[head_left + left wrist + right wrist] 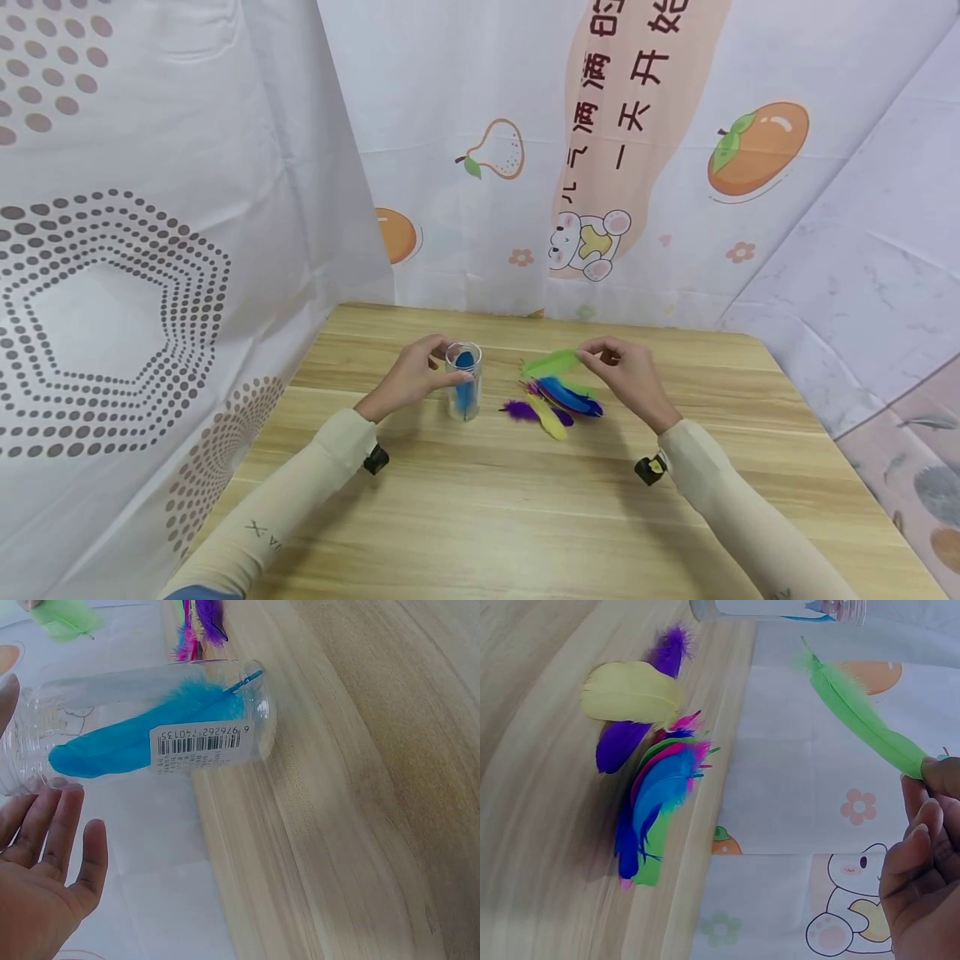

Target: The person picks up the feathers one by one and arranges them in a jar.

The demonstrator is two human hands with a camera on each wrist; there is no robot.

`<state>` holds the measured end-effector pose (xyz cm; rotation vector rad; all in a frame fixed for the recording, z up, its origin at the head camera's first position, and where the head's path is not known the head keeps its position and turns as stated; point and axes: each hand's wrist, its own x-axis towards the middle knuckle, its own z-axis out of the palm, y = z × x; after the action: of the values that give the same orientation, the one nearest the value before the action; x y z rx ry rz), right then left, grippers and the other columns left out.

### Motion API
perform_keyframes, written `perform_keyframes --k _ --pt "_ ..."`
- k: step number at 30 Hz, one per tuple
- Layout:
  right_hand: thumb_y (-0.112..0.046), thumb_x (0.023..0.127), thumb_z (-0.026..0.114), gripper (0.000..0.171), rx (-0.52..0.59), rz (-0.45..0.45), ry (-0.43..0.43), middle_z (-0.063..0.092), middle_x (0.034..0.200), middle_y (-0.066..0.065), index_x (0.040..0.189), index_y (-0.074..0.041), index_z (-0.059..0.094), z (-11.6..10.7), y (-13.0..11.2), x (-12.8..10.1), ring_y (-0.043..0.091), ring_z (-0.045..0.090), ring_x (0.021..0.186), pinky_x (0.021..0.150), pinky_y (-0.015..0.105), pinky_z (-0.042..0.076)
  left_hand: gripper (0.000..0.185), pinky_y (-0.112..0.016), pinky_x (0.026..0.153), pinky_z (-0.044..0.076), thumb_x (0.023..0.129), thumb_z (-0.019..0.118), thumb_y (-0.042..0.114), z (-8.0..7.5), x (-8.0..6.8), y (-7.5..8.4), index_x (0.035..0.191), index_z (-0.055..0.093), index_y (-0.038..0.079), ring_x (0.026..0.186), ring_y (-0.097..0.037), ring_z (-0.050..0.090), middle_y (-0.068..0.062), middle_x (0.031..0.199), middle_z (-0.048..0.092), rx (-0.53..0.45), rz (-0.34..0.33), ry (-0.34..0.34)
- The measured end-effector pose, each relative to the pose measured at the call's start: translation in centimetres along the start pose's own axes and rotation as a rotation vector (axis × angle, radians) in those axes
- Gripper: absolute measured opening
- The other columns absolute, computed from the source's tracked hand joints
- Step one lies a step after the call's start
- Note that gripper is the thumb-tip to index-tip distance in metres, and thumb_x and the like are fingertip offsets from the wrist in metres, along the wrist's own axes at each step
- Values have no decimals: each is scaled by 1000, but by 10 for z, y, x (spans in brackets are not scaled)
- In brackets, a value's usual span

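Note:
My left hand holds a clear jar near its rim, with the thumb on one side and the fingers on the other. The jar stands upright on the table, open at the top. Inside it leans a blue feather, quill down, behind a white barcode label. To the right, my right hand pinches a light green feather by its broad tip between thumb and forefinger. This feather is above the table, its quill end pointing left toward the jar.
Between the hands lies a loose pile of feathers on the wooden table. A yellow feather crosses a purple feather; blue feathers overlap pink and green ones. Printed curtains hang behind and at both sides.

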<state>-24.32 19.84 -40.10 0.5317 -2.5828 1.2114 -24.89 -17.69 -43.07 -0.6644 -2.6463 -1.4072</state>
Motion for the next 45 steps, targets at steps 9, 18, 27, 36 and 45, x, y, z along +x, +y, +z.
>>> perform_keyframes --k 9,18,27,36,45 --pt "-38 99 72 23 6 -9 7 64 73 5 102 -17 78 3 -5 6 18 47 61 54 26 37 56 -39 88 53 84 86 44 0 0 0 128 67 16 101 -16 61 -1 114 68 3 -1 4" --pt "-40 99 71 25 19 3 -11 66 76 0 104 -17 78 7 -8 11 19 51 64 54 27 40 55 -39 88 53 85 85 45 1 0 -1 127 67 15 101 -16 61 -2 113 68 10 -6 0" --pt "-41 98 72 25 48 -18 -2 66 77 3 103 -17 79 8 -17 17 21 50 63 54 27 39 56 -38 88 53 84 85 45 1 0 0 128 67 15 101 -16 61 1 112 68 3 -7 -1" --pt "-44 98 71 27 37 -31 1 64 74 5 104 -18 78 10 -23 23 21 48 62 54 29 37 57 -39 88 53 84 85 47 1 -1 -2 128 66 15 101 -16 61 1 112 67 -5 -12 0" --pt "-41 98 72 26 55 -70 22 57 69 3 104 -16 79 10 -32 28 20 45 59 53 28 35 52 -38 87 54 86 84 45 1 0 -2 125 67 16 100 -15 61 2 111 67 5 1 0"
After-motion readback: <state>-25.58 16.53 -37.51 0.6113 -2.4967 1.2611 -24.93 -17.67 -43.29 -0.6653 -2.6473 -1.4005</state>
